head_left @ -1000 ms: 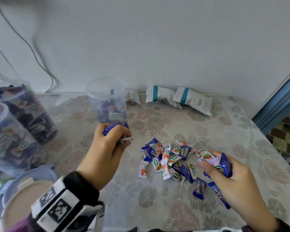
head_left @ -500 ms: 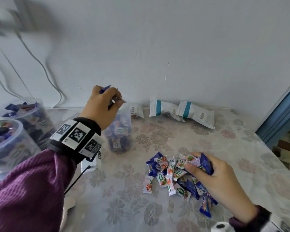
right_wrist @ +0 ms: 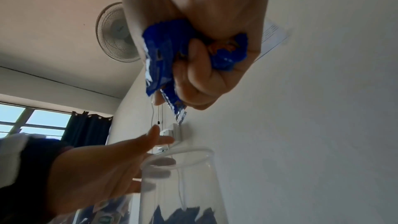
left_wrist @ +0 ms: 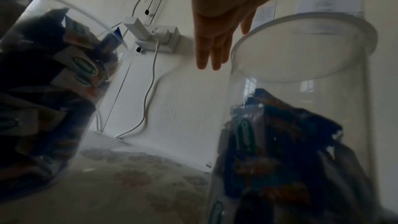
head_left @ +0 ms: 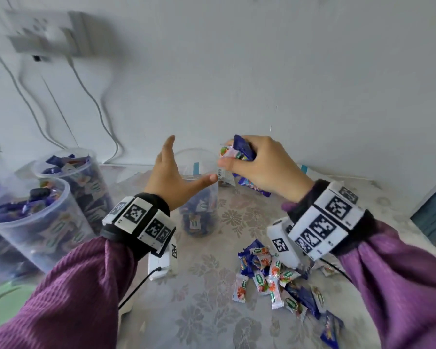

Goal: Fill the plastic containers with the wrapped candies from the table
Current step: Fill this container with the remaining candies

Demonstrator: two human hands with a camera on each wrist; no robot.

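Since a second ago the right hand (head_left: 259,167) has left the loose pile of candies (head_left: 275,280) on the table (head_left: 207,318) and risen to the rim of the half-filled container (head_left: 199,197), and the left hand (head_left: 171,177), which then gripped candies low in front of that container, has let them go and now sits spread at its mouth.

The right hand is clenched round a bunch of blue and white wrapped candies (head_left: 239,152), just right of the container's rim and slightly above it; in the right wrist view the wrappers (right_wrist: 163,60) stick out between the curled fingers (right_wrist: 200,77) above the container (right_wrist: 183,185).

The left hand holds nothing: its fingers are straight and spread wide, thumb reaching across the container's opening, the other fingers pointing up on the container's left side. The left wrist view shows those fingers (left_wrist: 213,47) beside the rim of the container (left_wrist: 301,91), whether touching I cannot tell.

The container stands upright on the flowered cloth, with candies filling its lower part. Left of it stand two fuller containers (head_left: 35,217). The loose pile lies in front of the container, to its right, under the right wrist.
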